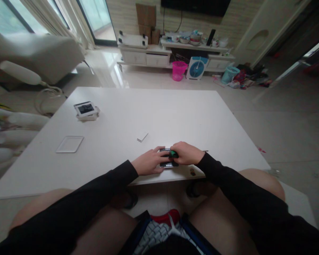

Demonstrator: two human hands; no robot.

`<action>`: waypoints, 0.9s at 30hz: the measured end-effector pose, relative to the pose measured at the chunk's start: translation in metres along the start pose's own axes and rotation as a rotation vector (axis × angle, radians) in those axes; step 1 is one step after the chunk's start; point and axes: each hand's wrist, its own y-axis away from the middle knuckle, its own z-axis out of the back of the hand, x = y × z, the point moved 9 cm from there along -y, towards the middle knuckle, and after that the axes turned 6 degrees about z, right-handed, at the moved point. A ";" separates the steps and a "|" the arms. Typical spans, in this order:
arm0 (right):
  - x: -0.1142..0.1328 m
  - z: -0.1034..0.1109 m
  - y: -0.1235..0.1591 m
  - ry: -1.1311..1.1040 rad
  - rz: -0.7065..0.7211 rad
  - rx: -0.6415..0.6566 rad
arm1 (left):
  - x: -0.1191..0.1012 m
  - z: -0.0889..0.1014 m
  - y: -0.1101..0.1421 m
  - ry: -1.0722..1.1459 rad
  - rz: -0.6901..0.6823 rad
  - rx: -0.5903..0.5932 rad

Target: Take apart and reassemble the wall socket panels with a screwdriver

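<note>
Near the front edge of the white table, a small flat black device with a shiny face lies under both hands. My left hand reaches over it from the left, fingers spread across the face and along its edges, holding it against the table. My right hand is closed around a small green object pressed onto the device's upper right part. Fingers cover most of that object, so its kind is unclear. Beyond my left hand lies a small stack of white cards or papers.
A clear flat tray or lid lies at the table's left. Behind it, a white box carries a dark picture on top. A small brown item sits by the front edge. A thin dark stick shows behind my right wrist.
</note>
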 end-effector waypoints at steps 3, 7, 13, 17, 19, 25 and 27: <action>0.004 0.001 -0.001 0.003 0.017 -0.007 | 0.002 -0.001 0.000 0.003 0.009 -0.003; 0.011 0.000 -0.001 0.030 0.017 0.011 | 0.004 -0.005 0.000 -0.006 0.024 0.006; 0.009 0.003 -0.001 0.097 -0.023 0.024 | 0.002 -0.001 0.000 0.000 0.028 0.010; 0.002 0.017 0.004 0.041 -0.007 -0.053 | 0.001 0.000 0.000 0.000 0.045 0.024; -0.002 0.024 0.008 -0.034 0.001 -0.097 | 0.002 0.000 0.000 -0.003 0.054 0.023; -0.007 0.031 0.015 -0.301 0.042 -0.175 | 0.004 -0.004 0.001 0.008 0.077 0.021; -0.007 0.030 0.015 -0.386 0.055 -0.180 | 0.005 -0.004 0.002 0.043 0.100 0.029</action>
